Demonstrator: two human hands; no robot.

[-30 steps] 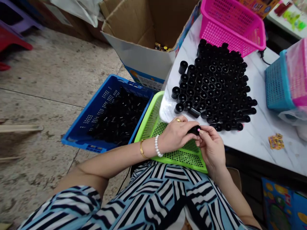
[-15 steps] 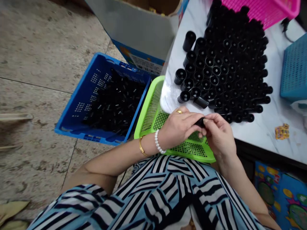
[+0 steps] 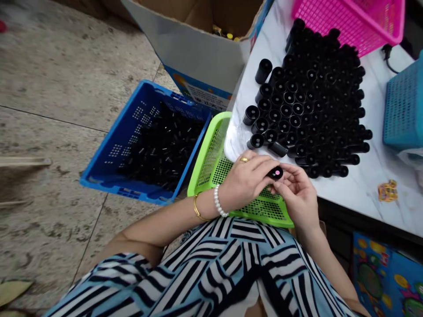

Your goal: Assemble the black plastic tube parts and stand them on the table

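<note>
My left hand [image 3: 246, 179] and my right hand [image 3: 296, 193] meet over the green mesh tray [image 3: 211, 165] on my lap. Both pinch one small black tube [image 3: 275, 173], whose end shows a pink spot. The left hand wears a gold ring, a pearl bracelet and a gold bangle. Just beyond the hands, a dense block of several upright black tubes [image 3: 307, 101] stands on the white marble table [image 3: 363, 185]. One tube [image 3: 277, 149] lies on its side at the block's near edge.
A blue crate [image 3: 109, 154] of loose black parts sits on the floor to the left. Behind it stands an open cardboard box [image 3: 194, 44]. A pink basket [image 3: 346, 22] and a teal basket [image 3: 401, 105] rest on the table. A small yellow wrapper [image 3: 387, 190] lies near the table's front edge.
Both hands have stayed together on the black tube, which has turned so its pink-spotted end now faces up. The camera view has shifted slightly.
</note>
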